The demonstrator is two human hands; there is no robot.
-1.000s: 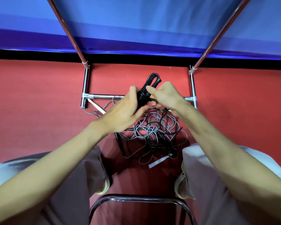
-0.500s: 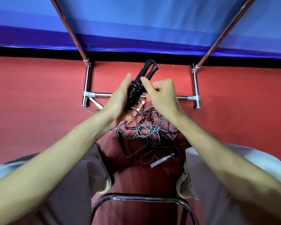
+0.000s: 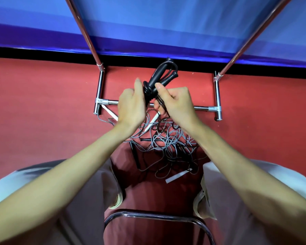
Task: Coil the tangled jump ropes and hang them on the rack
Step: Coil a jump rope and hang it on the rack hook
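Your left hand (image 3: pixel 131 105) and right hand (image 3: pixel 175 101) meet out in front, fingers curled, both gripping the black rope handles (image 3: pixel 159 76) between them, forearms angled inward.

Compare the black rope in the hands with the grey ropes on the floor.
The black rope is held up by both hands, the left hand and right hand gripping it; the grey ropes lie on the red floor.
The black rope is wound tight around its paired handles; the grey ropes sprawl in loose tangled loops.
Neither hangs on the rack yet.
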